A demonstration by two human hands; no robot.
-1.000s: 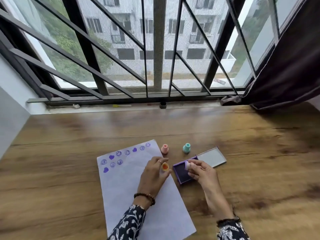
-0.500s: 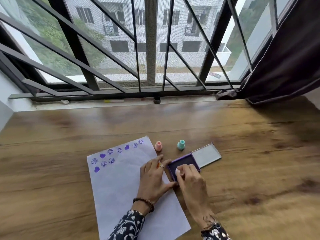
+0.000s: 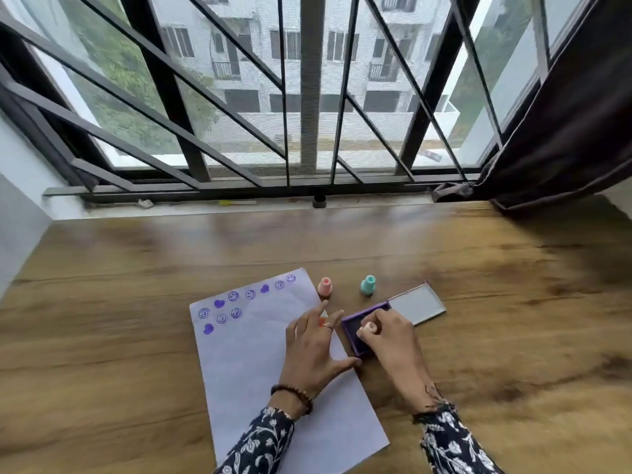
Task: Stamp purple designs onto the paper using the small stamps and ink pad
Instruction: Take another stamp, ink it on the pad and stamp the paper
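A white paper (image 3: pixel 253 364) lies on the wooden table, with several purple smileys and hearts (image 3: pixel 234 296) near its far edge. My left hand (image 3: pixel 313 354) rests on the paper's right side, fingers spread, with an orange stamp (image 3: pixel 321 323) tucked between two of them. Right of the paper sits the purple ink pad (image 3: pixel 354 336), its lid (image 3: pixel 415 304) folded open. My right hand (image 3: pixel 390 340) holds a pale stamp (image 3: pixel 368 327) down on the pad. A pink stamp (image 3: pixel 325 287) and a teal stamp (image 3: pixel 368 285) stand upright beyond the hands.
The wooden table (image 3: pixel 496 302) runs back to a window sill with a black metal grille (image 3: pixel 307 97). A dark curtain (image 3: pixel 564 131) hangs at the right and touches the table's far right corner. A small black object (image 3: pixel 319 201) sits on the sill.
My right hand has brought the pale stamp from the pad's edge down onto the ink. My left hand has flattened on the paper, fingers spread. The view has shifted slightly.
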